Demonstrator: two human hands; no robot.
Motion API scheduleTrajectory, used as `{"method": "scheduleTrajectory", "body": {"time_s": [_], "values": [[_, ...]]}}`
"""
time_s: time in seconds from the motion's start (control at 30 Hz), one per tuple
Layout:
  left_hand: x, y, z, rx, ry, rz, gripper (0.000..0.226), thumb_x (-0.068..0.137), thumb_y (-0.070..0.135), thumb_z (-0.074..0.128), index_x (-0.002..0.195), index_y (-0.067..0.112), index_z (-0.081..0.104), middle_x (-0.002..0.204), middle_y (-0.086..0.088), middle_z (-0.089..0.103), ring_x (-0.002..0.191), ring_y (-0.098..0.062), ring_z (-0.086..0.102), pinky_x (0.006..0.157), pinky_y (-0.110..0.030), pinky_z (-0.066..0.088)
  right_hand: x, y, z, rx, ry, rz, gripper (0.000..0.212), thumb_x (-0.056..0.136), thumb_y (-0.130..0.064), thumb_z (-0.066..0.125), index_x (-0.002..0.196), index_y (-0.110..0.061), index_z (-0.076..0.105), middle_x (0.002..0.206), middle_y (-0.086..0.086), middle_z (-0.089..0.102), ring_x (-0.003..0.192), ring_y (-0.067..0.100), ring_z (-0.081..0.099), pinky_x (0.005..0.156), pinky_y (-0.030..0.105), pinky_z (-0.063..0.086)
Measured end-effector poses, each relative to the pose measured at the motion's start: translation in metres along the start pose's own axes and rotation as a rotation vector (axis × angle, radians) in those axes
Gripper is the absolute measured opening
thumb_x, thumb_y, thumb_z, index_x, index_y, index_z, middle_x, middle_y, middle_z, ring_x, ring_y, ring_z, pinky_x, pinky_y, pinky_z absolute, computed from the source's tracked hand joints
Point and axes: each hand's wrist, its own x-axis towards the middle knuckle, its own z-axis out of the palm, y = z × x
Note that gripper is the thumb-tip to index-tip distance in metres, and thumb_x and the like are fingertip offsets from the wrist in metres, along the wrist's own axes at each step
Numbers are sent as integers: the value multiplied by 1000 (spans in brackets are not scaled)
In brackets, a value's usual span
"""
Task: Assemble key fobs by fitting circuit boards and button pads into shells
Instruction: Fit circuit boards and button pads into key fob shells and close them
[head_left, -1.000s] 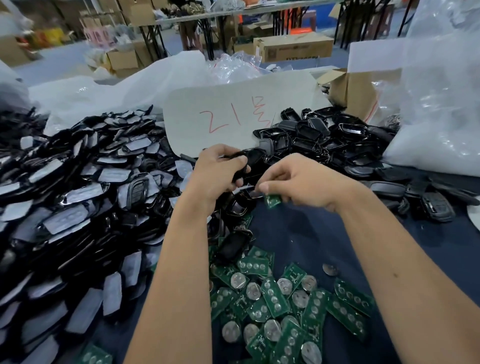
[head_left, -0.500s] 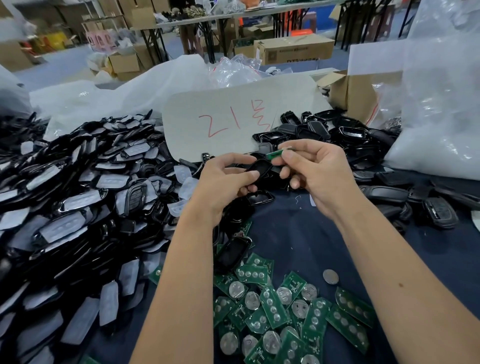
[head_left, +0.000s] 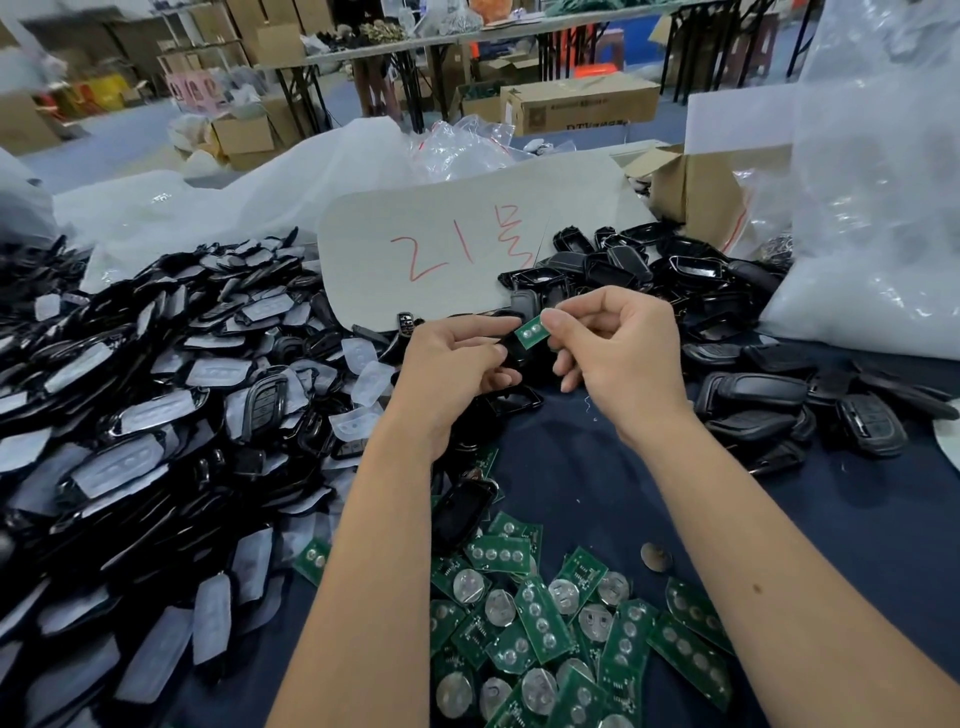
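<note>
At centre the left hand (head_left: 457, 364) grips a black shell (head_left: 511, 349) while the right hand (head_left: 618, 353) pinches a green circuit board (head_left: 532, 329) against the shell's upper end (how far it sits inside cannot be told). At 6 o'clock a heap of loose circuit boards (head_left: 545, 634) lies on the dark blue surface (head_left: 582, 478). At 9 o'clock spreads a large pile of button pads (head_left: 145, 415); at 2 o'clock, more shells (head_left: 675, 270). A white card (head_left: 441, 249) with red marks lies at 12 o'clock.
</note>
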Motion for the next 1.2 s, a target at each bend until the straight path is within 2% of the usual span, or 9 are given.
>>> {"method": "scheduleTrajectory", "body": {"time_s": [0.17, 0.37, 0.67, 0.93, 1.1, 1.2], "values": [[0, 1, 1, -27, -15, 7, 35, 93, -10, 57, 102, 15, 80, 87, -10, 74, 64, -18, 70, 63, -19, 55, -3, -2, 3, -41, -21, -18, 10, 90, -14, 81, 90, -9, 73, 67, 8, 72, 47, 20, 65, 40, 27, 50], [1, 1, -1, -37, -24, 27, 32, 94, -9, 57, 101, 13, 79, 71, -1, 73, 59, -14, 66, 60, -19, 55, -5, -3, 6, -161, -6, -49, 10, 89, -15, 80, 87, -14, 70, 66, 4, 72, 44, 17, 63, 37, 25, 46], [1, 0, -2, 29, -1, 102, 23, 89, -3, 74, 98, 17, 80, 70, 1, 73, 55, -12, 63, 59, -20, 53, -10, -3, 12, -250, 62, -60, 15, 90, -24, 80, 86, -17, 68, 67, 1, 70, 42, 14, 63, 41, 21, 43], [1, -2, -4, 75, 46, 67, 19, 87, -5, 74, 100, 9, 79, 72, -4, 72, 50, -11, 59, 56, -19, 51, -10, -5, 8, -279, -63, -9, 22, 84, -23, 87, 83, -17, 65, 67, 3, 70, 44, 19, 63, 40, 23, 43], [1, -1, -3, 89, 50, 77, 20, 87, -5, 74, 98, 12, 78, 73, -6, 72, 51, -11, 58, 57, -20, 51, -11, -5, 11, -361, -13, -12, 25, 81, -30, 89, 84, -21, 66, 68, 2, 72, 56, 24, 68, 56, 33, 55], [0, -2, -6, 94, 44, 80, 21, 87, -6, 73, 95, 13, 79, 66, 1, 70, 49, -10, 56, 54, -17, 47, -12, -3, 11, -371, 8, 40, 38, 75, -39, 92, 90, -24, 60, 63, 1, 70, 54, 18, 67, 58, 30, 52]]}}
